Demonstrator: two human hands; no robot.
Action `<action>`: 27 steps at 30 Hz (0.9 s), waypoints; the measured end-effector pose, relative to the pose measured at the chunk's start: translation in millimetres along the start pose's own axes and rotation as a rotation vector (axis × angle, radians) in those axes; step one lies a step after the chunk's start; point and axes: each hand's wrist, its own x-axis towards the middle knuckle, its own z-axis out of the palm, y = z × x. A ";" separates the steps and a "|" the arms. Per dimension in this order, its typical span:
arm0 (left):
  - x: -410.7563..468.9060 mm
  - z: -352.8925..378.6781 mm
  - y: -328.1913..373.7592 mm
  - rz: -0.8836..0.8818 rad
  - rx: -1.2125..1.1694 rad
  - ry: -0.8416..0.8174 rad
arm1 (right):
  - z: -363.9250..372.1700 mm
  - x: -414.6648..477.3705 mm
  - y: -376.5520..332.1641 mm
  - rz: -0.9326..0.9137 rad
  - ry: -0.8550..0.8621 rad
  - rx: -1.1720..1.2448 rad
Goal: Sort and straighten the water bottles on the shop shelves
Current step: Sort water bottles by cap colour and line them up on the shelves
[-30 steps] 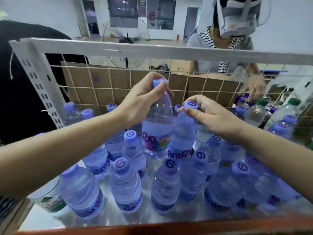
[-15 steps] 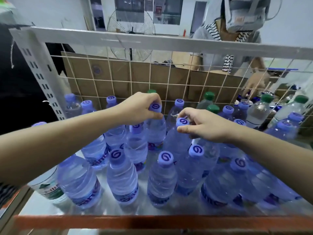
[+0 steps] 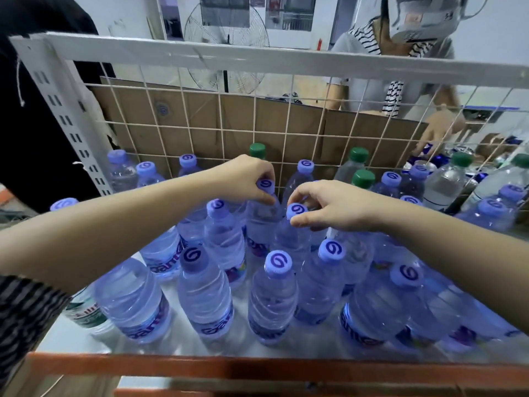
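Note:
Several clear water bottles with purple caps stand on the white shelf (image 3: 86, 336). My left hand (image 3: 246, 179) grips the neck of one upright purple-capped bottle (image 3: 262, 222) near the middle, just under its cap. Beside it, my right hand (image 3: 329, 204) pinches the cap of a second purple-capped bottle (image 3: 289, 239), which stands upright on the shelf. Several green-capped bottles (image 3: 347, 167) stand farther back and to the right, among the purple ones.
A white wire grid (image 3: 220, 110) with brown cardboard behind it closes the shelf's back. A white bar (image 3: 257, 60) runs overhead and an orange rail (image 3: 257, 371) edges the front. A green-labelled bottle (image 3: 83, 310) stands at the front left. Another person's hand (image 3: 438, 130) reaches behind the grid at right.
Both bottles came down from a raised position onto the shelf, side by side. My hands lowered with them and stay on their tops.

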 end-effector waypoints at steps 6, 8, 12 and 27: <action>-20.3 -24.2 -0.3 -0.032 -0.097 0.069 | -27.8 20.3 -13.8 -0.084 0.226 0.049; -35.2 -37.1 -7.3 -0.071 -0.172 0.179 | -36.4 38.9 -17.6 -0.112 0.346 0.045; -64.7 -47.1 -23.9 -0.145 -0.290 0.307 | -31.7 91.3 -21.3 -0.022 0.324 -0.160; -151.8 -51.4 -54.8 -0.218 -0.567 0.578 | -26.5 114.2 -33.0 -0.115 0.544 -0.032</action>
